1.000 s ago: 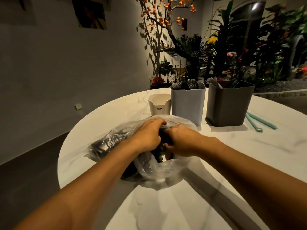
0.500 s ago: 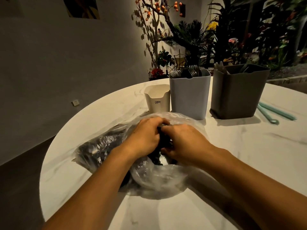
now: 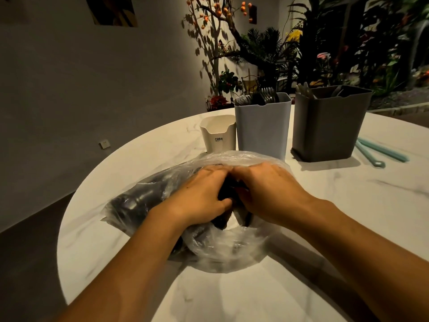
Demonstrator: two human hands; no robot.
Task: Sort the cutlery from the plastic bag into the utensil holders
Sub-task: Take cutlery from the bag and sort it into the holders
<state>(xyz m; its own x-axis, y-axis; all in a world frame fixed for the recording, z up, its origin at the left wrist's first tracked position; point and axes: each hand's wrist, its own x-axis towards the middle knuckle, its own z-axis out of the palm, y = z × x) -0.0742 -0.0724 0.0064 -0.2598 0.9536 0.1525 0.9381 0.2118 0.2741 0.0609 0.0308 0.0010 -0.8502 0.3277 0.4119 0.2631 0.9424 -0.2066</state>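
Observation:
A clear plastic bag point(image 3: 222, 249) full of dark cutlery point(image 3: 137, 203) lies on the round white marble table point(image 3: 348, 205). Both hands are at the bag's mouth in the middle. My left hand point(image 3: 199, 196) and my right hand point(image 3: 267, 189) have their fingers curled into the opening, gripping the plastic and dark cutlery handles between them. Behind the bag stand three holders: a small cream one point(image 3: 218, 133), a light grey one point(image 3: 262, 129) with metal cutlery, and a dark grey one point(image 3: 329, 124) with pale utensils.
Two teal straw-like sticks point(image 3: 380, 154) lie right of the dark grey holder. The table's curved edge runs close on the left, with dark floor beyond. Plants and a branch with orange berries stand behind the table by the wall.
Both hands stayed at the bag's mouth and pressed closer together, fingers digging deeper. The view shifted slightly nearer the bag.

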